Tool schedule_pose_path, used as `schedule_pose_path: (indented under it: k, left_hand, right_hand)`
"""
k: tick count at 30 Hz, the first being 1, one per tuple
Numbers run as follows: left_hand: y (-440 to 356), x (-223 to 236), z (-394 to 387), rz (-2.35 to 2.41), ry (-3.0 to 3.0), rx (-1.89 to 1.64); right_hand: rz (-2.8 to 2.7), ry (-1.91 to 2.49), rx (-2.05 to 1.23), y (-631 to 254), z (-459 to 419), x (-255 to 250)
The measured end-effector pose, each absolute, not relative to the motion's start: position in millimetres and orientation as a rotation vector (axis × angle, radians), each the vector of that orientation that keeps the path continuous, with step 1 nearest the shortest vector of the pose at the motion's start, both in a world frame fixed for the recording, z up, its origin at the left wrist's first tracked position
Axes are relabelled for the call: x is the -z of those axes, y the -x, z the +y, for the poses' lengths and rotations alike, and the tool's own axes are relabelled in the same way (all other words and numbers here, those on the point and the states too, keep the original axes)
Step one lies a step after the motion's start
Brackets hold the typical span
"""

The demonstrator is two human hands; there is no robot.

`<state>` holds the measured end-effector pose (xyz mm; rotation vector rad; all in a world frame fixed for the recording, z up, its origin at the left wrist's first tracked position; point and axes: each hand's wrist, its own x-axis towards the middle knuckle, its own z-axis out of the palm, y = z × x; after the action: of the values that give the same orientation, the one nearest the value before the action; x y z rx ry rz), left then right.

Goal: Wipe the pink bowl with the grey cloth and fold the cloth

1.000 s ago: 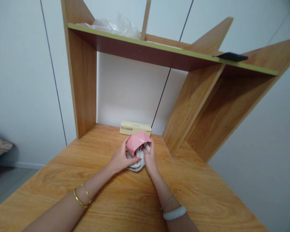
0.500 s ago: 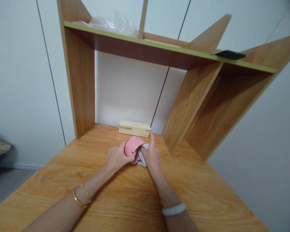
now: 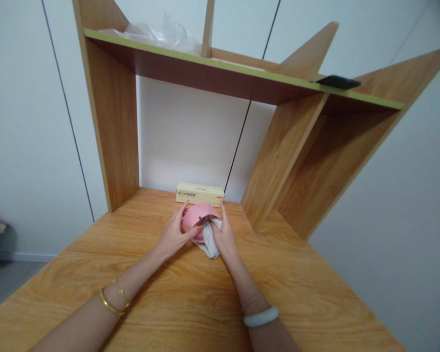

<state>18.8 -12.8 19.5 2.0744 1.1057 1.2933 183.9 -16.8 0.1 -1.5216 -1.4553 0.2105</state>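
In the head view, the left hand (image 3: 171, 235) curls around a pink container (image 3: 198, 213) before a cream box (image 3: 200, 194) lettered "刀式保鲜膜" (first character blurred, red mark illegible); the right hand (image 3: 225, 238), forefinger spread, bunches pale cloth (image 3: 210, 239) at its opening.

A desk (image 3: 308, 298) of brown wood grain. Near the back edge, a long pale yellow box (image 3: 196, 191) with dark printing. Also on the desk, upright wooden panels (image 3: 113, 122), one near the back left corner. Higher, a shelf (image 3: 220, 63): toward its left end, a clear plastic bag (image 3: 161, 38); toward its right end, at the front edge, a flat dark object (image 3: 338, 82).
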Motion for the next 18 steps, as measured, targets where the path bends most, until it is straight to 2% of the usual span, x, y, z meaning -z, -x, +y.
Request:
schedule_pose_path:
  k: [4,7,10,15,18]
  left_hand:
    - [-27.3,-9.4,-14.7,0.878,-2.028,-1.347]
    - [-27.7,-9.5,-17.8,1.019,-2.047,-1.291]
    - [-23.7,-16.1,-21.1,1.286,-2.166,-1.15]
    - [-21.6,-27.9,-28.6,1.492,-2.336,-0.93]
    - [-22.4,-29.9,-30.6,1.515,-2.374,-0.882]
  right_hand:
    - [-1.323,1.33,-0.344,-178.8,-10.4,4.0]
    - [-1.321,1.361,-0.35,-176.6,-12.0,1.1]
    - [-1.356,1.573,-0.219,-178.2,-20.4,-9.5]
    - [-1.575,1.965,0.205,-181.3,-34.1,-26.3]
    - [-1.617,2.019,0.192,-181.6,-32.3,-23.3]
